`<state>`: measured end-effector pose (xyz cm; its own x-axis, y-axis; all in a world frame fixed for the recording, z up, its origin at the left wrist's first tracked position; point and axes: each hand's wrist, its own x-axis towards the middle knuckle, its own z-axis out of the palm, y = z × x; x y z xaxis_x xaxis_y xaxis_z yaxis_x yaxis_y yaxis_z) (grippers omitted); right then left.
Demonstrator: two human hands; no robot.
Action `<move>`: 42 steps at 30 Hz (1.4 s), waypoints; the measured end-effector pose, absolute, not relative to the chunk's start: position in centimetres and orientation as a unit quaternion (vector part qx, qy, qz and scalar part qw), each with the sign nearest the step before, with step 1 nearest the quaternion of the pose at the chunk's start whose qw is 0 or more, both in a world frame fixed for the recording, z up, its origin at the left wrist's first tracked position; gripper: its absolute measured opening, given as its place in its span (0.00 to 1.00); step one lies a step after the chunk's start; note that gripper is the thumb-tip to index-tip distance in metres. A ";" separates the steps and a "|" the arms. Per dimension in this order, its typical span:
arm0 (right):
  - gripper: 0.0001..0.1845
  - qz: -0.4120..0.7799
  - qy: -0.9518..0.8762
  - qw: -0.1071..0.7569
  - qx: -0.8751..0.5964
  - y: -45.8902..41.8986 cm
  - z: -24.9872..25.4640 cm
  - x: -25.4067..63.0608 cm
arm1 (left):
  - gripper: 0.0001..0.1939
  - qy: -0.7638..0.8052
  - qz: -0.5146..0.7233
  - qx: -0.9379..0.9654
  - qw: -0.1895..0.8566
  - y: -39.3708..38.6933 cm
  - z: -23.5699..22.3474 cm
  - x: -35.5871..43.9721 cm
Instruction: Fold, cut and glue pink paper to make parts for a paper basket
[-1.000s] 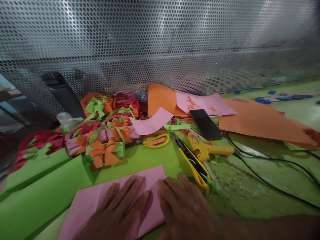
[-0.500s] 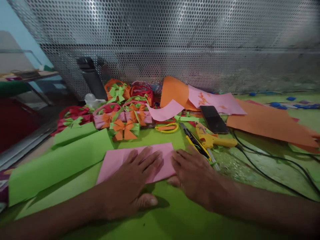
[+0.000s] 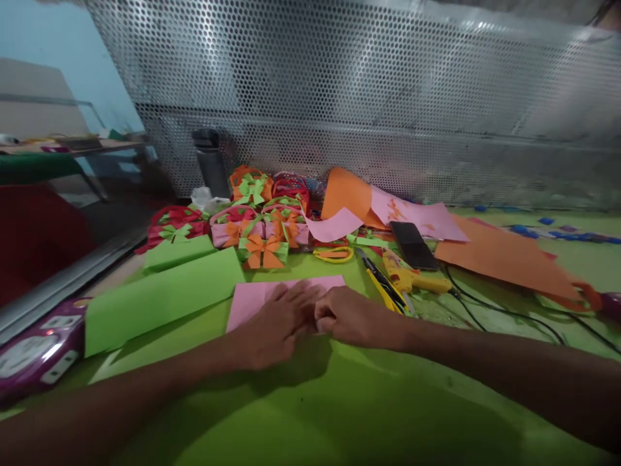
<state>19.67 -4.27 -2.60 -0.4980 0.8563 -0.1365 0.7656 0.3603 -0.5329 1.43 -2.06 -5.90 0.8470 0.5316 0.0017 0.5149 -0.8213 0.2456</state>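
Note:
On the green tabletop lies a folded sheet of pink paper (image 3: pixel 247 303), partly covered by both my hands. My left hand (image 3: pixel 279 323) rests flat on it with the fingers stretched out. Curled into a fist, my right hand (image 3: pixel 342 316) presses on the right part of the pink paper, close against my left fingertips. Nothing shows inside the fist. Just beyond it lie a black and yellow box cutter (image 3: pixel 381 278), a yellow glue gun (image 3: pixel 412 278) and yellow-handled scissors (image 3: pixel 334 254). Folded green paper (image 3: pixel 165 301) lies to the left.
Several small paper bags with bows (image 3: pixel 264 251) stand at the back. Behind them are a dark bottle (image 3: pixel 212 168) and a perforated metal panel (image 3: pixel 301 84). A phone (image 3: pixel 413 246), orange sheets (image 3: pixel 504 259) and black cables (image 3: pixel 509 312) lie right; a purple power strip (image 3: pixel 43 346) sits left.
My right hand has gone from loosely bent fingers at the paper's right edge to a fist on the paper, nearer my left hand. The view has shifted left.

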 end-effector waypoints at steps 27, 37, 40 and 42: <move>0.13 0.426 -0.719 -0.059 -0.546 -1.4 -3.7 18.1 | 0.39 0.272 0.020 0.955 0.119 -1.9 -5.5 1.0; 0.10 0.442 -0.688 -0.040 -0.574 -2.7 -1.8 20.3 | 0.39 0.285 -0.006 0.952 0.112 -1.9 -6.1 1.1; 0.11 0.433 -0.678 -0.044 -0.592 -3.0 -1.6 21.1 | 0.36 0.280 -0.012 0.953 0.115 -1.8 -6.2 1.1; 0.12 0.425 -0.666 -0.051 -0.611 -3.2 -1.5 21.6 | 0.36 0.276 -0.014 0.954 0.116 -1.6 -6.2 1.1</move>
